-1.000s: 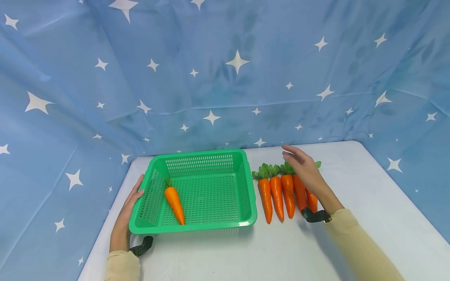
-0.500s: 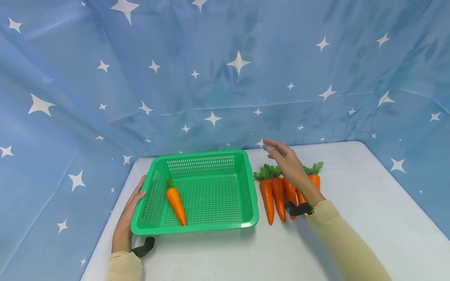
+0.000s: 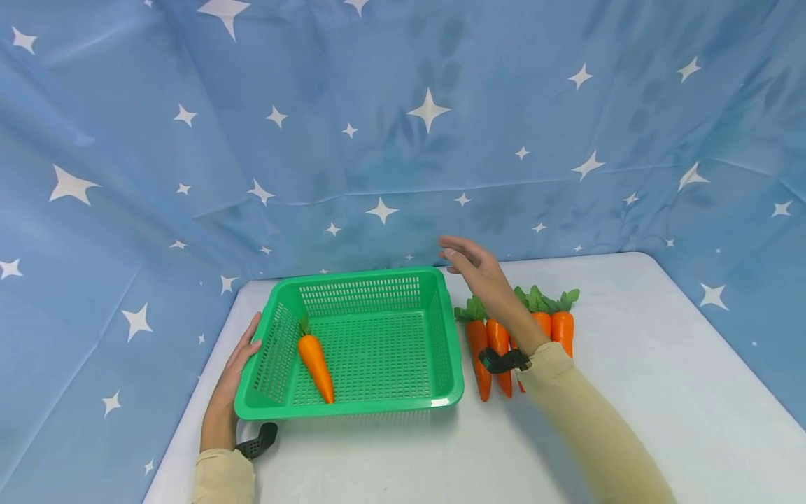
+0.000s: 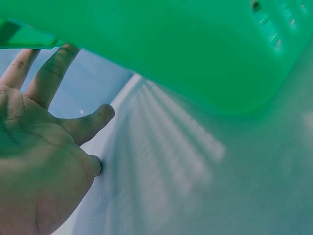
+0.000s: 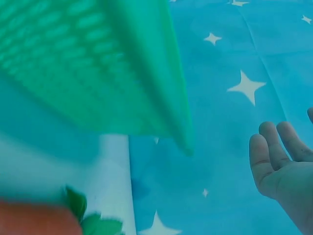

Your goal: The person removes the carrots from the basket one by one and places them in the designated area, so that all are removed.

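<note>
A green plastic basket [image 3: 352, 410] with slotted walls sits left of centre in the head view. One carrot [image 3: 317, 369] lies inside it near the left wall, leafy end to the back. My left hand [image 3: 231, 378] rests against the basket's left side; in the left wrist view its fingers [image 4: 51, 73] are extended up to the rim. My right hand [image 3: 483, 276], holding nothing, is raised above the basket's back right corner with loosely bent fingers [image 5: 279, 152]. Below its forearm, several carrots [image 3: 478, 360] lie side by side, partly hidden by the arm.
The white table [image 3: 648, 336] has its back edge along a blue cloth [image 3: 403, 161] with white stars. The cloth also rises at the left and right sides. A black wrist camera [image 3: 504, 360] is strapped to the right wrist, over the carrots.
My right hand has moved left over the row of carrots toward the basket, uncovering the carrots at the row's right end. The left hand and basket have stayed in place.
</note>
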The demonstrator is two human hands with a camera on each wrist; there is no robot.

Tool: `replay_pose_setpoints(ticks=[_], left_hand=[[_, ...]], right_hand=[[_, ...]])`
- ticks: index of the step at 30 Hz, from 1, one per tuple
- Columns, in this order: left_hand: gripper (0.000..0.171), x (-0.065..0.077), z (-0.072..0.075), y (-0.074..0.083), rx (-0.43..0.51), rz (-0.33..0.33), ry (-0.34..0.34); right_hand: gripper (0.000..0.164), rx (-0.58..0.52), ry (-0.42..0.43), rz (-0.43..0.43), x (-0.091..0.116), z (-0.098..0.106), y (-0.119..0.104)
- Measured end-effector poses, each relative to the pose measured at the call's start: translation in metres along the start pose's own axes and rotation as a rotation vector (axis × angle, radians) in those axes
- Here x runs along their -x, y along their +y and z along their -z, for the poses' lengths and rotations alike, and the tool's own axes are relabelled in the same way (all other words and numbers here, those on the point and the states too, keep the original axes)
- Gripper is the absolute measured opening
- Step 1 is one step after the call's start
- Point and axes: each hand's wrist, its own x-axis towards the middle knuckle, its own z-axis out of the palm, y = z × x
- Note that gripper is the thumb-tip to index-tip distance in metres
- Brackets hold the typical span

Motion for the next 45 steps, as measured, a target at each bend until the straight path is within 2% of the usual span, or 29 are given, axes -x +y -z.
replay_pose_setpoints(ticks=[9,16,24,35,41,45], left_hand=[[0.065,0.0,0.001,-0.001,-0.018,-0.006,-0.005],[0.065,0.001,0.002,-0.002,-0.035,-0.021,-0.007],[0.065,0.001,0.002,0.0,-0.035,0.009,-0.001],[0.066,0.0,0.002,-0.001,-0.027,0.006,-0.01],[0.066,0.0,0.002,-0.002,-0.043,-0.005,-0.009],[0.065,-0.001,0.002,-0.002,-0.034,-0.003,-0.009]], right_hand=[[0.044,-0.051,-0.028,0.032,-0.014,-0.025,-0.001],[0.043,-0.089,-0.032,0.033,-0.022,-0.037,-0.001],[0.044,-0.112,-0.046,0.03,-0.03,-0.053,-0.003],[0.044,-0.109,-0.103,-0.043,-0.038,-0.084,0.003],[0.044,-0.099,-0.143,-0.027,-0.043,-0.103,0.002],[0.044,-0.043,-0.176,-0.036,-0.045,-0.114,0.001]])
